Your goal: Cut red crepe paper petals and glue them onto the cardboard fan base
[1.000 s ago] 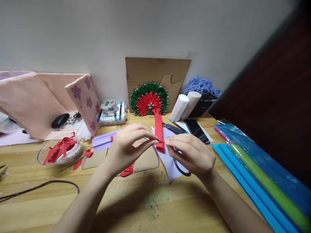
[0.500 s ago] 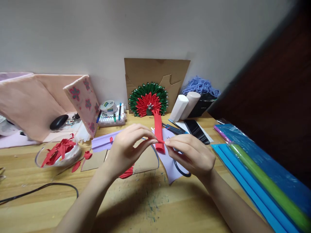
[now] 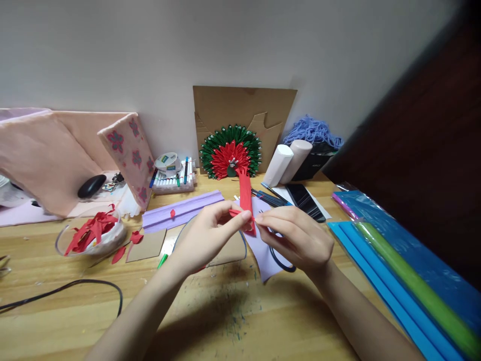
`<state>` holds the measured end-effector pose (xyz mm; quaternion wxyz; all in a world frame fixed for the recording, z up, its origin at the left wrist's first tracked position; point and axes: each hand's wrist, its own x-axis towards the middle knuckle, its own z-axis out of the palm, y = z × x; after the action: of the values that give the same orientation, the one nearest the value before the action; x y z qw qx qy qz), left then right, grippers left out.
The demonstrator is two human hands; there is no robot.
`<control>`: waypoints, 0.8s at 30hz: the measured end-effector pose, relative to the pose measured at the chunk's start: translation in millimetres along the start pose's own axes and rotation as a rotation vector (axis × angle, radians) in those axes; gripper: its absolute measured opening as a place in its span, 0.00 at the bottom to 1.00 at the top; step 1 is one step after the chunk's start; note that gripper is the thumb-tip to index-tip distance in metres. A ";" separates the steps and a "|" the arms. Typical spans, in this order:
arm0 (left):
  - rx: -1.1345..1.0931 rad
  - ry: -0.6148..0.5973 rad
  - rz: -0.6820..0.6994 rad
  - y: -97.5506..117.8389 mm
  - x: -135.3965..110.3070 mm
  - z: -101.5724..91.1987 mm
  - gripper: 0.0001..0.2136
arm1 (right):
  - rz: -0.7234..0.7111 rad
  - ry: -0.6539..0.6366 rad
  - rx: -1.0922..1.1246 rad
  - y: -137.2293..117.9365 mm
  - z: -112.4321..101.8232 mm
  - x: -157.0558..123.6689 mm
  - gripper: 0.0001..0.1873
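My left hand point(image 3: 210, 230) pinches a small piece of red crepe paper point(image 3: 235, 213) between thumb and fingers. Close beside it, my right hand point(image 3: 296, 233) holds the other end of that piece in its fingertips. A long strip of red crepe paper point(image 3: 245, 193) lies behind the fingertips, partly over a lilac paper sheet point(image 3: 265, 268). Scissors point(image 3: 280, 263) rest on that sheet, half hidden by my right hand. Under my left hand is a cardboard piece with a curved blue edge point(image 3: 229, 253); a bit of red shows at its near edge.
A clear bowl of red paper scraps point(image 3: 92, 233) stands at left, near red petals point(image 3: 119, 254) and a cardboard scrap point(image 3: 146, 245). Behind are a marker box point(image 3: 173, 185) and a cardboard panel point(image 3: 244, 105) with a green-and-red peacock fan. Coloured paper rolls point(image 3: 406, 276) lie right.
My left hand has turned its back more towards me, and its thumb now presses over the red paper. My right hand has barely moved. A green pen tip shows beside my left forearm.
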<state>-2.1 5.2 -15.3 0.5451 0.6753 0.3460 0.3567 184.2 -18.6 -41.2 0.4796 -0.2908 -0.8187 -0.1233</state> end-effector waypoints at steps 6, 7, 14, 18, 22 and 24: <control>0.010 0.040 0.013 -3.8 -1.2 1.8 0.10 | 0.043 0.010 0.006 -1.3 3.0 -1.2 0.17; 0.019 0.049 0.018 -4.2 -1.3 1.8 0.10 | 0.053 0.018 0.004 -1.3 3.9 -1.1 0.17; 0.049 0.080 0.037 -4.4 -1.4 1.9 0.09 | 0.156 0.060 0.059 -3.8 6.0 2.2 0.14; 0.088 0.091 0.057 -3.1 -1.3 1.9 0.09 | 0.484 0.021 0.322 -5.0 5.2 6.0 0.06; 0.138 0.096 0.078 -3.2 -1.3 1.9 0.09 | 0.945 -0.107 0.792 -1.2 5.0 10.5 0.08; 0.167 0.098 0.088 -3.8 -1.3 1.9 0.09 | 1.048 -0.139 0.916 1.2 5.0 11.6 0.09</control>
<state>-1.5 3.8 -19.4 0.4532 0.7145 0.3709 0.3829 177.1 -11.1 -33.9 0.4968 -0.4231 -0.5690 0.5005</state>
